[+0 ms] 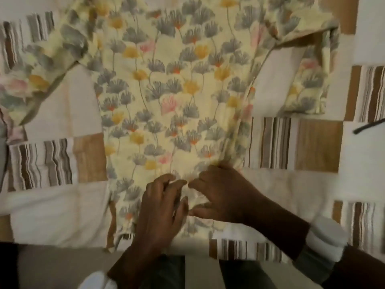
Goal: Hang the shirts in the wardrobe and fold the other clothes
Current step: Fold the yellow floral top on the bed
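Both hands on the hem!
Left hand [162,207] and right hand [216,192] pinch, fingers curled, the pale-yellow floral cotton garment [166,84] at six o'clock.

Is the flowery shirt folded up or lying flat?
Spread out flat. The flowery shirt lies open on the patchwork bedcover, both sleeves sticking out sideways. Both hands only pinch its near edge.

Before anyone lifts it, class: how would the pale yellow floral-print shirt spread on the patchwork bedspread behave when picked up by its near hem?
The pale yellow floral-print shirt would probably hang limp: it already creases where the right hand bunches it. It looks thin, so likely light. Its spread sleeves would probably trail and drag over the patchwork bedspread.
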`<state>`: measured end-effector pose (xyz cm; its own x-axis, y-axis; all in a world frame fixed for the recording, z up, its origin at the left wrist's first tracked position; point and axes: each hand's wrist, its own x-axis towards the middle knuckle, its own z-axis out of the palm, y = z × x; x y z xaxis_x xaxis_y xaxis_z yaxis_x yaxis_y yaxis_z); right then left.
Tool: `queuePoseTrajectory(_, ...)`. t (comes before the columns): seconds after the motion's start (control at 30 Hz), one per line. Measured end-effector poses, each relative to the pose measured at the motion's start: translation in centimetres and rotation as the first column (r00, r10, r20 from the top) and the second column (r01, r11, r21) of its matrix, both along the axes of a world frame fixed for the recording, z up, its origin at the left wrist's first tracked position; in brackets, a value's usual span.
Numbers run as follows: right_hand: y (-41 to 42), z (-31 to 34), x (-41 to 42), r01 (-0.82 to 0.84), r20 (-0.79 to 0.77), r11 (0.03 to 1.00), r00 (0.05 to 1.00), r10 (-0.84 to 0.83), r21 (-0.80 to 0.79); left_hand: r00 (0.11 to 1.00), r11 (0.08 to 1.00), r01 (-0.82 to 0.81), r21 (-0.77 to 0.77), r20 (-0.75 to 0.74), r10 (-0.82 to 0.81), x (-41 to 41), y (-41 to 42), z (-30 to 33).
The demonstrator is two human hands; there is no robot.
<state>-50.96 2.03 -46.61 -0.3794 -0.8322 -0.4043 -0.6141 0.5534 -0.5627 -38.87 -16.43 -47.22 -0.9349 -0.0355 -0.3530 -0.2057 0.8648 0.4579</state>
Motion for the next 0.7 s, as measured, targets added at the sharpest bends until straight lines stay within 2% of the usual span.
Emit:
queuePoseTrajectory(0.13, 4.8, 1.9, 0.1, -0.142, 0.082, 0.967, 0.988, 0.127, 0.212, 1.0, 1.0, -0.025, 0.013, 0.012, 0.025, 1.6, -0.6, 0.3)
queuePoseTrajectory(0.23, 7.5, 3.6, -0.1, -0.185, 0.06, 0.911, 0.983, 0.175, 0.369, 1.0, 1.0, -0.002, -0.002, -0.006, 0.002, 1.3, -1.2, 0.2)
queuePoseTrajectory(0.27, 7.9, 4.6, -0.1, -0.195, 0.102, 0.852, 0.981, 0.166, 0.486, 1.0, 1.0, 0.0, -0.02, -0.015, -0.001, 1.6, -1.5, 0.3)
queuePoseTrajectory(0.33, 8.5, 5.8, 0.0, -0.25, 0.182, 0.67, 0.968, 0.171, 0.698, 0.997, 0.996, -0.074, -0.048, -0.04, 0.072, 2.1, -2.0, 0.9)
queuePoseTrajectory(0.4, 8.7, 6.7, 0.3, -0.263, 0.197, 0.598, 0.965, 0.174, 0.757, 0.966, 0.964, -0.253, -0.088, -0.071, 0.247, 2.8, -2.7, 2.0)
queuePoseTrajectory(0.47, 8.2, 6.9, 0.9, -0.119, 0.11, 0.664, 0.992, 0.056, 0.738, 0.878, 0.862, -0.478, -0.166, -0.085, 0.47, 4.2, -4.2, 2.5)
queuePoseTrajectory(0.5, 7.6, 6.7, 1.4, 0.053, 0.045, 0.735, 0.993, -0.112, 0.676, 0.799, 0.785, -0.601, -0.152, -0.07, 0.598, 4.9, -5.4, 2.4)
queuePoseTrajectory(0.53, 6.8, 6.3, 2.0, 0.271, -0.016, 0.776, 0.947, -0.32, 0.57, 0.681, 0.678, -0.731, -0.08, -0.014, 0.732, 5.5, -6.5, 2.1)
queuePoseTrajectory(0.57, 5.8, 6.0, 2.7, 0.486, -0.078, 0.758, 0.859, -0.506, 0.434, 0.531, 0.532, -0.847, 0.013, 0.081, 0.843, 6.0, -7.6, 2.1)
queuePoseTrajectory(0.6, 5.4, 5.4, 3.0, 0.656, -0.147, 0.692, 0.749, -0.646, 0.301, 0.417, 0.411, -0.909, 0.067, 0.176, 0.892, 5.8, -8.0, 1.8)
queuePoseTrajectory(0.63, 4.7, 4.7, 3.6, 0.769, -0.186, 0.599, 0.637, -0.748, 0.224, 0.379, 0.376, -0.925, 0.063, 0.241, 0.893, 5.8, -8.4, 2.2)
queuePoseTrajectory(0.7, 3.7, 3.6, 4.8, 0.893, -0.168, 0.384, 0.426, -0.889, 0.234, 0.451, 0.461, -0.886, 0.041, 0.303, 0.84, 5.5, -9.0, 2.8)
